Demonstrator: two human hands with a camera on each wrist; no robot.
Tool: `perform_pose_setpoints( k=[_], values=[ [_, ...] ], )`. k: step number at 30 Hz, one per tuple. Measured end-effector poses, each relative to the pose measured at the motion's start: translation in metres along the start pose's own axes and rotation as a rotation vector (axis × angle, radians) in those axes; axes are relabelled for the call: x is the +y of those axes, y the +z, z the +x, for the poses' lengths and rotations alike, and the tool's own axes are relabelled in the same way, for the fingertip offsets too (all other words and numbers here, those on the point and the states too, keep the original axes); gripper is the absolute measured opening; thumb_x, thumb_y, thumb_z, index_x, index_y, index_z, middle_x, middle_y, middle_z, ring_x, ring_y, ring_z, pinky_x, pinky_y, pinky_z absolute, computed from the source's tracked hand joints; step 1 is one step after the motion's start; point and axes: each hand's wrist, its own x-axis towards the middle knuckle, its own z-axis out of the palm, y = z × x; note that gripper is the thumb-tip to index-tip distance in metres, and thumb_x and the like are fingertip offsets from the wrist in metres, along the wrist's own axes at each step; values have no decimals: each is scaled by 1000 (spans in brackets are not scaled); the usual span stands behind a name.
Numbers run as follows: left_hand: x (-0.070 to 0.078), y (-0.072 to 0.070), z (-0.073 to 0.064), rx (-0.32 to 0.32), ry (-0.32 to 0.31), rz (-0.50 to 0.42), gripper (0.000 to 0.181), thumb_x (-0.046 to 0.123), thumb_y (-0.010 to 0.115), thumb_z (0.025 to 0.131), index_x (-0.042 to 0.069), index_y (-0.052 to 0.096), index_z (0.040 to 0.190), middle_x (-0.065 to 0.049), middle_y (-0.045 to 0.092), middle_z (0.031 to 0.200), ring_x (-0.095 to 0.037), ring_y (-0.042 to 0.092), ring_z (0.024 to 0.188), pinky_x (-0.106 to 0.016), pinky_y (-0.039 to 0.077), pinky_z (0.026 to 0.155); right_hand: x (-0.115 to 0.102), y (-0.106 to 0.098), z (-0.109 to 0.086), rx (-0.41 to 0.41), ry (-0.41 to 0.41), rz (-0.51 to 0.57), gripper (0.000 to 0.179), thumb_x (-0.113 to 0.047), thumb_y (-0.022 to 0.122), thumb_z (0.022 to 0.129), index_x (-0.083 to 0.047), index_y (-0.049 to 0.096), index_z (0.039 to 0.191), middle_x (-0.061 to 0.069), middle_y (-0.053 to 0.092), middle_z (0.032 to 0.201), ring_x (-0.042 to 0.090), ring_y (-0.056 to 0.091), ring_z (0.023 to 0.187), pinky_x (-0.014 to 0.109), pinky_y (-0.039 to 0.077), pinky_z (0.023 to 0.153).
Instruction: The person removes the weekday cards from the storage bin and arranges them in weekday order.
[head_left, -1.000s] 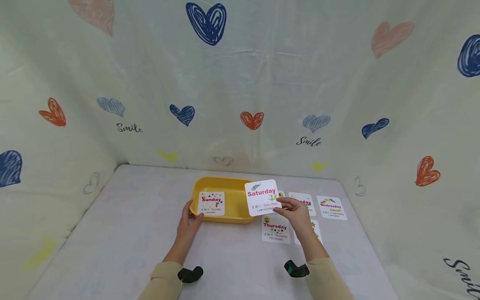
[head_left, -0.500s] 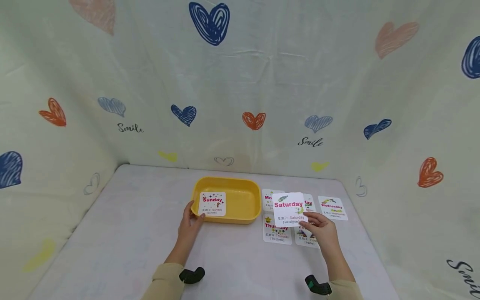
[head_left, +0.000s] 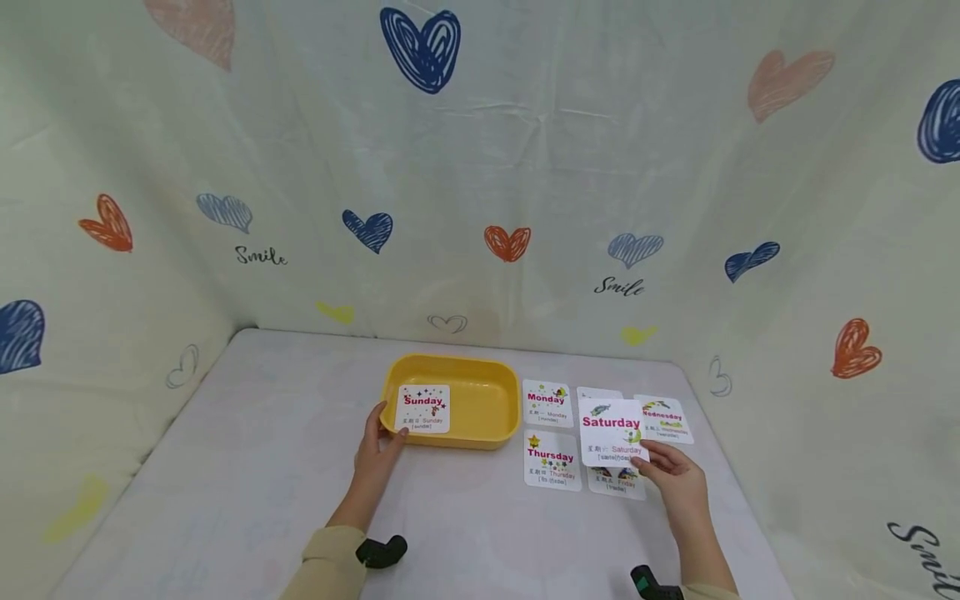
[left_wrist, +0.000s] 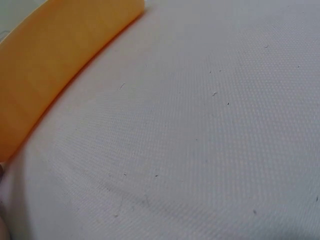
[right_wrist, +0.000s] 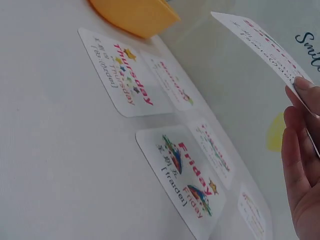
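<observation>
My right hand [head_left: 675, 482] pinches the Saturday card [head_left: 611, 432] by its lower right corner. In the right wrist view, that card is tilted and raised above the table. It overlaps the Friday card [head_left: 617, 483], the Wednesday card [head_left: 666, 417] and a mostly covered card [head_left: 599, 392] in the head view. At the left end of a yellow tray [head_left: 450, 360], my left hand [head_left: 378, 458] grips the near corner, thumb at the front rim. Inside the tray lies the Sunday card [head_left: 423, 408]. The left wrist view catches mostly tablecloth and the tray's outer wall [left_wrist: 55, 50].
The Monday card [head_left: 547, 403] and Thursday card [head_left: 552, 460] lie flat just right of the tray, in two rows with the other cards. A white cloth covers the table [head_left: 247, 467]. Behind it hangs a curtain [head_left: 555, 292] printed with hearts.
My right hand has carried the Saturday card rightward and nearer, from the tray's right end to over the laid-out cards. My left hand stays on the tray.
</observation>
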Motion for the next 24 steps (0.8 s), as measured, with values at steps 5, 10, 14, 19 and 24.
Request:
perform_pose_setpoints(
  k=[5,10,14,19,24],
  values=[
    [1,0,-1,-2,-5,-1,70,32,58,97,25,18,155,-15,32,151,-35,31,134,-62,22,110,11,-10,2,48,6,85,44,2,73,84,5,58,126,-11,70,88,4,66,83,21,55,75],
    [1,0,-1,-7,-22,-8,70,31,59,97,27,18,155,-14,31,152,-33,30,135,-61,21,111,21,-17,7,80,28,161,43,9,69,84,5,57,125,-11,69,87,5,66,83,23,55,76],
    [0,1,0,-12,-20,3,71,31,58,97,27,17,155,-13,32,151,-33,30,135,-60,21,111,30,-23,9,110,58,196,46,7,68,86,2,53,129,-9,64,95,5,65,85,24,55,77],
    [0,2,0,-17,-15,10,71,31,58,98,26,16,155,-13,30,153,-33,29,137,-60,20,111,40,-31,12,174,101,206,50,4,64,89,0,48,136,3,54,111,4,62,87,24,55,78],
    [1,1,0,-14,-21,11,71,32,58,98,26,17,155,-14,30,152,-34,28,137,-61,21,110,54,-38,17,228,142,217,50,2,65,90,-4,48,137,7,50,118,3,60,87,21,54,77]
  ],
)
